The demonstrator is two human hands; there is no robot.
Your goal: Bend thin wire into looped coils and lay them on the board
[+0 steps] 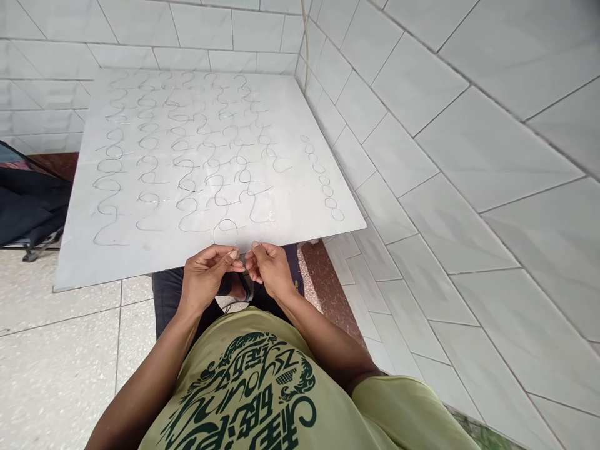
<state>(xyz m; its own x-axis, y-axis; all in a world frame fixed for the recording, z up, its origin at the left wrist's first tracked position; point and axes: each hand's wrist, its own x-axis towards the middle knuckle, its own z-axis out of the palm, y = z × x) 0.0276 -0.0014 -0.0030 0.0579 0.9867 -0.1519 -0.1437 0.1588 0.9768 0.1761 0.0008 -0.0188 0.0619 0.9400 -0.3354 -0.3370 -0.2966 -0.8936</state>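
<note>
White board lies flat, near edge over the person's lap, far edge close to the back tiled wall. Right edge runs just beside the side tiled wall, a narrow gap between them. Speckled pale floor to the left; reddish floor strip along the base of the side wall. Dark bag sits on the floor off the board's left edge. Bent wire shapes lie in rough rows over most of the board; a chain of small loops lies apart near its right edge. Left hand and right hand meet at the board's near edge, knuckles up, fingertips nearly touching each other. Each hand is pinched closed, thumb against forefinger, on one end of a thin wire loop, which arches up over the near margin of the board, just short of the nearest row. Forearms angle in from a green printed shirt. Bare strip of board along the near and left margins; open floor to the left; right side hemmed by the wall
</note>
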